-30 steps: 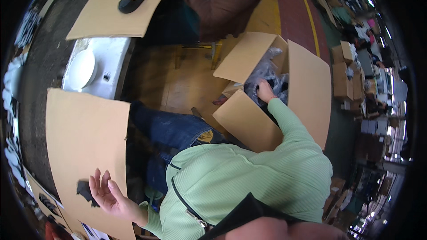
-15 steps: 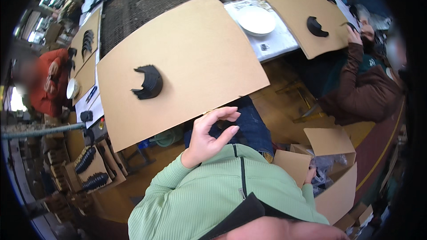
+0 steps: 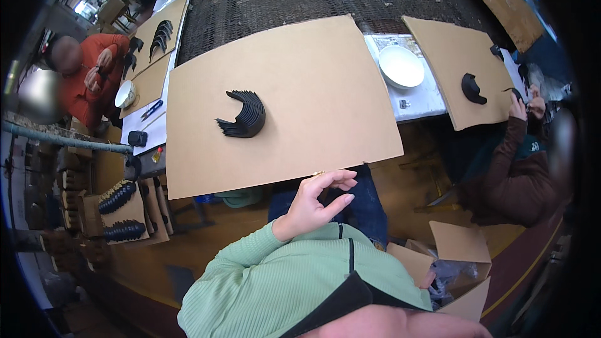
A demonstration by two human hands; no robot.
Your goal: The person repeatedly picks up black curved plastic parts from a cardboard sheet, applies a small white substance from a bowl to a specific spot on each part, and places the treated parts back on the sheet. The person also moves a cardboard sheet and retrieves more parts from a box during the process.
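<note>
My left hand (image 3: pixel 316 203) hovers just off the near edge of a large cardboard sheet (image 3: pixel 325 106), its fingers loosely curved and thumb apart, with nothing in it. On the left half of that sheet lies a nested stack of curved black pieces (image 3: pixel 249 116), ribbed along their edges, with the gap facing left. Low at my right side, my right hand (image 3: pixel 428 280) reaches into an open cardboard box (image 3: pixel 460 242). Clear plastic bags (image 3: pixel 447 275) lie in this box beside the hand. The right hand's fingers are hidden.
A white bowl (image 3: pixel 401 67) stands right of the sheet. At the right, a person in brown (image 3: pixel 507 169) handles a black piece over another cardboard sheet (image 3: pixel 451 56). A person in red (image 3: pixel 94 81) works at the left. Black mesh (image 3: pixel 300 0) spans the far side.
The view has shifted, so the table and the sheet sit farther right in it. My left hand keeps its loose curve, and my right hand stays at the box.
</note>
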